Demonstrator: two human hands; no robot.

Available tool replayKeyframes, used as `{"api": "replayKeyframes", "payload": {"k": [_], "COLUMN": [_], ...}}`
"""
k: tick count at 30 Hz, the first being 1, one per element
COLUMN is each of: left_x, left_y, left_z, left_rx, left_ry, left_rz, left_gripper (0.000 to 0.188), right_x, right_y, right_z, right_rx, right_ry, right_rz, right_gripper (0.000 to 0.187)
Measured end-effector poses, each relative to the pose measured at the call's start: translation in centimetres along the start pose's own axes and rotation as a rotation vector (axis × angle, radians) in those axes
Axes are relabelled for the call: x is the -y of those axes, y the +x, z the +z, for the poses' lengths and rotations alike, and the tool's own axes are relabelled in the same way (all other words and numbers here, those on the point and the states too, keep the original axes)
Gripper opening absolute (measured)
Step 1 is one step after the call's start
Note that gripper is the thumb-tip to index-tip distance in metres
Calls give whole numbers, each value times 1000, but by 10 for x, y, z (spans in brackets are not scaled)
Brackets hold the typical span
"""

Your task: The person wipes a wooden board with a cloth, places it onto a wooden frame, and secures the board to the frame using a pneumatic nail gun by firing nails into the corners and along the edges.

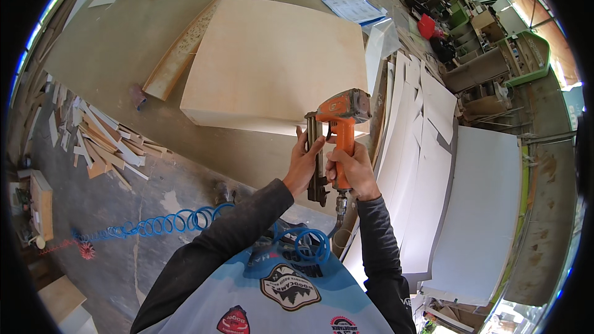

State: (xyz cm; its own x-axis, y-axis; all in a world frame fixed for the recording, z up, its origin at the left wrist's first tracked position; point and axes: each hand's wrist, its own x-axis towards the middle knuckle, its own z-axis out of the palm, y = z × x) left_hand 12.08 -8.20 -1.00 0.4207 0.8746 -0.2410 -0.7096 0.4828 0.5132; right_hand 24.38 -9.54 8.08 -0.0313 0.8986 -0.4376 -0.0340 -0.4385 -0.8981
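An orange pneumatic nail gun [343, 142] is held up in front of my body, its dark head at the top. Around its orange handle wraps my right hand [357, 170]. My left hand [303, 162] grips the long dark magazine [317, 176] on the tool's left side. A metal air coupling [341, 204] hangs from the handle's bottom, joined to a hose. Just beyond the tool sits a pale plywood box [278, 55] on the worktable [111, 55]; the gun's head overlaps the box's near right corner in view.
A coiled blue air hose [179, 222] stretches left over the floor from my waist. Wood offcuts [105, 139] lie piled at left. White sheets [414, 167] lean at right. A long board [198, 31] and a blue-edged paper folder [354, 9] lie on the table near the box.
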Motion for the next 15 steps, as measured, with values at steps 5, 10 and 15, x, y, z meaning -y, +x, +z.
{"api": "replayKeyframes", "payload": {"k": [5,10,15], "left_x": [4,9,11], "left_y": [2,3,4], "left_z": [-1,-7,-6], "left_rx": [-17,-1,-13], "left_ry": [10,3,10], "left_rz": [7,37,61], "left_gripper": [27,29,31], "right_x": [-2,-5,-4], "right_y": [2,5,7], "right_z": [-3,-7,-8], "right_rx": [11,47,62], "right_ry": [2,7,-14], "right_rz": [0,-9,-5], "right_gripper": [41,40,38]}}
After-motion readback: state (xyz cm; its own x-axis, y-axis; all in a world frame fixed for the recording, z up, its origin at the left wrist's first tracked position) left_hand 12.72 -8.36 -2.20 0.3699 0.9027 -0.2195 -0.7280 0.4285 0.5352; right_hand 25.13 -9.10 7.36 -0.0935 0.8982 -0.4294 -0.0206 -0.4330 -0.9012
